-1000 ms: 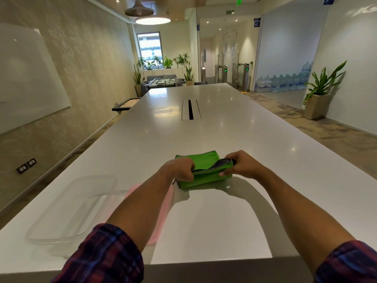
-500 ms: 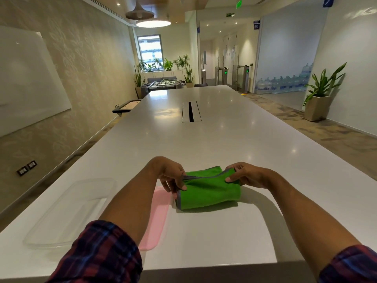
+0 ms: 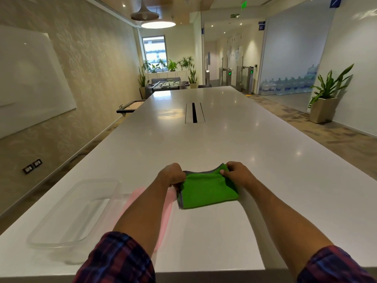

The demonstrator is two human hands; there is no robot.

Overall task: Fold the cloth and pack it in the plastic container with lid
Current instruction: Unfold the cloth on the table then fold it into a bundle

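Note:
A green cloth (image 3: 208, 190) with a grey hem lies folded into a small rectangle on the white table (image 3: 224, 144), in front of me. My left hand (image 3: 172, 175) grips its far left corner. My right hand (image 3: 236, 173) pinches its far right corner. A clear plastic container (image 3: 75, 213) stands open at the near left of the table. A pink lid (image 3: 138, 199) lies flat between the container and the cloth, partly hidden under my left forearm.
The long table has a cable slot (image 3: 194, 113) in its middle. A whiteboard (image 3: 30, 82) hangs on the left wall. A potted plant (image 3: 326, 99) stands on the floor at the right. The near table edge runs below my forearms.
The top layer of the cloth has been brought over and laid down, so the cloth now lies flatter. Both hands have shifted to its far corners.

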